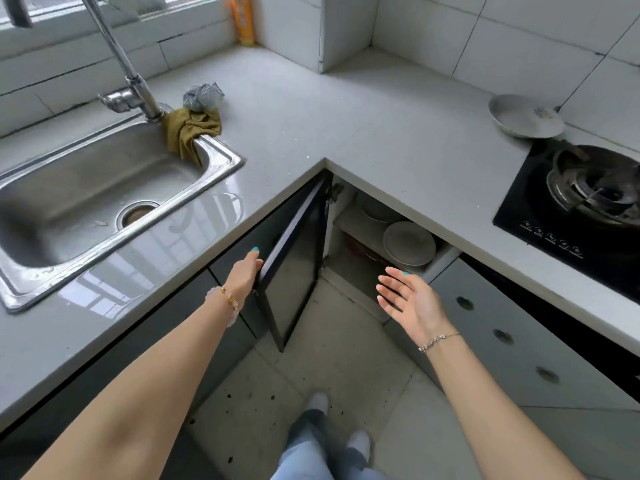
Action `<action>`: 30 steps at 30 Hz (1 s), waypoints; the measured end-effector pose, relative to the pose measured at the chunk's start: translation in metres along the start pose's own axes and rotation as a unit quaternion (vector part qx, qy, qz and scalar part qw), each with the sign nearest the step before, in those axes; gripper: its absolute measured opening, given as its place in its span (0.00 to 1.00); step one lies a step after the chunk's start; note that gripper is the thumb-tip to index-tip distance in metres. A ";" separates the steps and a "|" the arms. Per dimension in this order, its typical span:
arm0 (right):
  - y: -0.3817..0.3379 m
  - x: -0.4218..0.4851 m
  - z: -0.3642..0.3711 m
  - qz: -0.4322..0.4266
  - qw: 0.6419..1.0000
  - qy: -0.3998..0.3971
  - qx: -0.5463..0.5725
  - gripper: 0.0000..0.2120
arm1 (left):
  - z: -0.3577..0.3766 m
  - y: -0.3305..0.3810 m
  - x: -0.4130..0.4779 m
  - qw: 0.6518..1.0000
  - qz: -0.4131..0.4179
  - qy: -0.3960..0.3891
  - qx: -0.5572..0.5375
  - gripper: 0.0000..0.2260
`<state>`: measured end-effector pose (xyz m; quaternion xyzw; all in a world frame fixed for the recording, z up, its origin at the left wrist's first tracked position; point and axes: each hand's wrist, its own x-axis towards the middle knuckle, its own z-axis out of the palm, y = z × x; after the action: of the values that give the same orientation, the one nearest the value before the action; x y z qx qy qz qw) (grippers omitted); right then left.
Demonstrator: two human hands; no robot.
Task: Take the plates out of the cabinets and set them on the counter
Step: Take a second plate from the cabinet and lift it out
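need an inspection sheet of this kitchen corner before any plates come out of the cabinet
surface: pale grey L-shaped stone counter, glossy along its front edge.
job's things: white round plates stacked on the cabinet shelf, more behind them; dark glossy cabinet door swung open.
clutter: olive cloth draped over the rim of the stainless steel sink; steel wire scourer behind it; orange bottle at the back wall; pale shallow dish on the counter, far right.
hands: left hand grips the door's top edge; right hand open, palm up, before the cabinet opening, holding nothing.
cables: nothing seen.
surroundings: chrome tap, black glass gas hob, grey drawers.
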<state>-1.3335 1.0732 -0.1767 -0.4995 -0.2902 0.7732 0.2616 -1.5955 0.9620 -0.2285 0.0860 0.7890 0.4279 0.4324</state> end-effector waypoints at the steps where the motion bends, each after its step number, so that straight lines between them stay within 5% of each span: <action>1: 0.001 0.000 0.001 0.000 1.000 -0.002 -0.002 0.11 | -0.001 0.000 -0.001 1.000 0.004 0.003 0.013 0.19; 10: -0.005 0.002 -0.005 -0.002 1.000 -0.008 0.000 0.11 | -0.011 0.002 -0.006 0.998 0.007 0.053 0.026 0.15; 20: -0.017 0.002 -0.026 -0.007 1.000 -0.003 0.008 0.12 | 0.010 0.019 -0.029 0.968 0.117 0.038 0.218 0.17; 24: -0.018 0.002 -0.041 -0.003 1.000 0.002 0.011 0.12 | 0.061 0.026 -0.055 0.993 0.105 -0.051 0.001 0.12; 30: -0.021 0.006 -0.062 0.000 1.000 0.013 0.025 0.12 | 0.108 0.046 -0.081 0.964 0.060 -0.127 -0.226 0.11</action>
<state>-1.2761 1.1032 -0.1856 -0.5029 -0.2672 0.7735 0.2782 -1.4751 1.0147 -0.1729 0.0867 0.6040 0.6054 0.5110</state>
